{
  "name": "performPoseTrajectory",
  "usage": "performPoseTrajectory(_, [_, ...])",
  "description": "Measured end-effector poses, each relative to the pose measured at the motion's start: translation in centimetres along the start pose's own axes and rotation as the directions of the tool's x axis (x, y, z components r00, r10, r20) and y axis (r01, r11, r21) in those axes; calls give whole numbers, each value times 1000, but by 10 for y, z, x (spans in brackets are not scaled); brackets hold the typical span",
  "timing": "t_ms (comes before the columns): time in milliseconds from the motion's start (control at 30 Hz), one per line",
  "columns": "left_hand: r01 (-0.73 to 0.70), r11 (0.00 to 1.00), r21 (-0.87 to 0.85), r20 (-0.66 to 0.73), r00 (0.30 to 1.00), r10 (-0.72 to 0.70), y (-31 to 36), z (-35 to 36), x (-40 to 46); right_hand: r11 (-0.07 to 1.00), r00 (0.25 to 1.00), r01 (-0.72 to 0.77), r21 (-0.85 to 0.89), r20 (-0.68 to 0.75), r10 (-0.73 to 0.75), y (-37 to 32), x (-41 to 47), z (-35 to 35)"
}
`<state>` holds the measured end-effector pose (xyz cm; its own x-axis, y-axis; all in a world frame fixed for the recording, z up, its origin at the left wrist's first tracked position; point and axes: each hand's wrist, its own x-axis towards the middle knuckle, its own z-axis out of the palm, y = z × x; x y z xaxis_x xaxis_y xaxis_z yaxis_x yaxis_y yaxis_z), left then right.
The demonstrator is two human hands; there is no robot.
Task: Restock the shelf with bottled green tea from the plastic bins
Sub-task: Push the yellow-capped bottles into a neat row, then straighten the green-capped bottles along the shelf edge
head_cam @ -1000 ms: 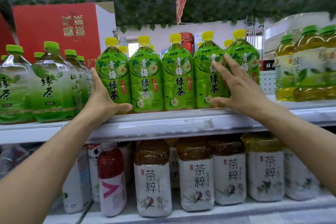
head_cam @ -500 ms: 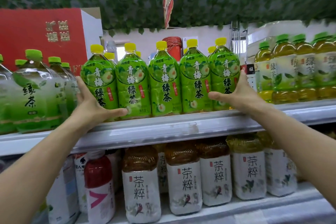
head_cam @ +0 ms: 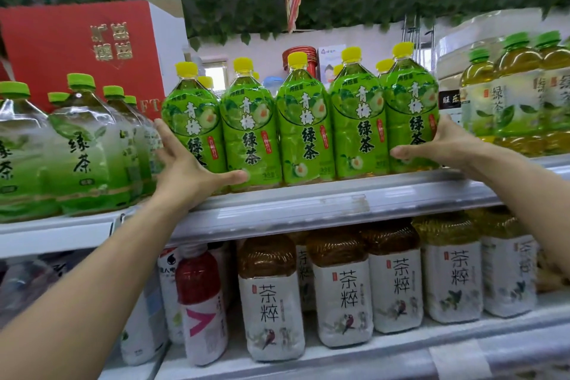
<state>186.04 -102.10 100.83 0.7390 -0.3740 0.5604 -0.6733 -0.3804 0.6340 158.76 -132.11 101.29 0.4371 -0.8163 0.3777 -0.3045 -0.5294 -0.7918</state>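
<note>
Standing upright, caps up, the green tea bottles are pressed between open left hand and right hand.

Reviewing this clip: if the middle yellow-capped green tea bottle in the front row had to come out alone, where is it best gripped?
Probably at the neck under its yellow cap, coming from the front and above. The middle bottle stands upright, its body wedged between neighbours on both sides, so only the narrow top has room for a grip.

Left hand, right hand spread flat.
</note>
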Motion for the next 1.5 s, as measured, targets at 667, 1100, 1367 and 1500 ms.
performPoseTrajectory(667, [1,996,91,-3,1000,0,9,-2,-11,983,991,93,-157,-77,-106,-18,-31,15])
performPoseTrajectory(1100, [-27,992,-126,30,999,31,-34,-56,-77,833,824,400,-381,-248,-509,-63,-90,65])
performPoseTrajectory(1367, [-193,978,83,-58,978,198,-130,-117,-99,497,504,830,-254,-39,-863,-171,-168,200])
performPoseTrajectory(1500, [-206,976,74,-67,975,210,-173,-169,-77,588,591,805,-76,24,-806,-228,-195,266])
